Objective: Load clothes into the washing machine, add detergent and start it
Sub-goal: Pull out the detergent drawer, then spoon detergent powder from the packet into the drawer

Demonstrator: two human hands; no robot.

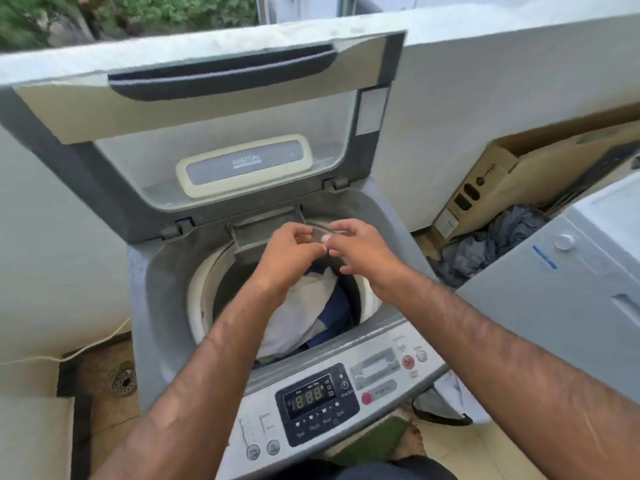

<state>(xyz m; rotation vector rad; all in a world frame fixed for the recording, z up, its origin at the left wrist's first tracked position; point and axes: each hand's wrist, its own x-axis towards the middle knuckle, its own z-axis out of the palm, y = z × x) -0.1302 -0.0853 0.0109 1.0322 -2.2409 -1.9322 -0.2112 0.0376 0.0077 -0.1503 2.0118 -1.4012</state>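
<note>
A grey top-loading washing machine stands in front of me with its lid raised against the wall. White and navy clothes fill the drum. A grey detergent compartment lies open at the back rim. My left hand and right hand hover over the drum beside it, with their thumbs and forefingers meeting. The left fingers are curled and the right fingers are spread. Whether something small is pinched between them is unclear. The control panel display is lit.
A pale grey appliance stands close on the right. Behind it lie a heap of dark grey clothes and a cardboard box. A floor drain and white cable are on the left, and a green mat is underfoot.
</note>
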